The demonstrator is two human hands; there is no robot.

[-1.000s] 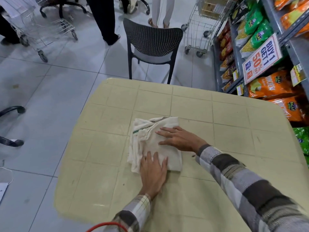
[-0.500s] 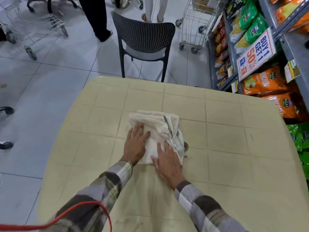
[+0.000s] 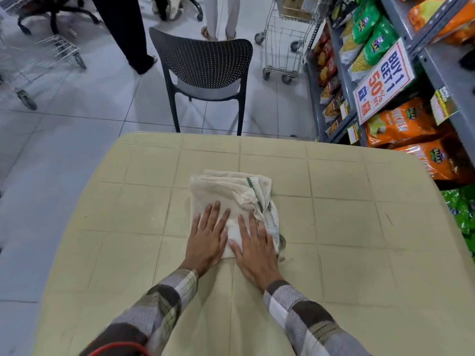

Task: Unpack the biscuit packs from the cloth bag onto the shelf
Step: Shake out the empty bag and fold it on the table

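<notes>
The counter (image 3: 334, 227), a pale tiled top, fills the lower part of the head view and serves as the work surface. The shelf (image 3: 434, 60), stocked with orange and green snack bags, runs along the 2 to 3 o'clock edge, just beside the counter's right side, so that goods can be passed across with a short reach. A dark chair (image 3: 205, 70) stands on the floor at 12 o'clock, beyond the counter's far edge, and a wire trolley (image 3: 285, 44) is parked at 1 o'clock.

The cloth bag (image 3: 231, 191) lies near the centre of the counter, folded into a flat, slightly rumpled pad with a green stripe showing along its right fold. No biscuit packs are seen on the counter or in either hand; from its flatness the bag is judged to be empty, and the unpacking to be done, though which shelf goods came from it cannot be told.

The left hand (image 3: 207, 237) is laid palm down on the bag's near left corner, at 7 o'clock of the bag, fingers spread and pointing to 12 o'clock. The right hand (image 3: 254, 249) is laid likewise at 5 o'clock. Neither grip encloses anything: both are flattened and unclenched, apparently pressing the folds down. Both forearms, in checked sleeves, enter from 6 o'clock and converge on the bag.
</notes>
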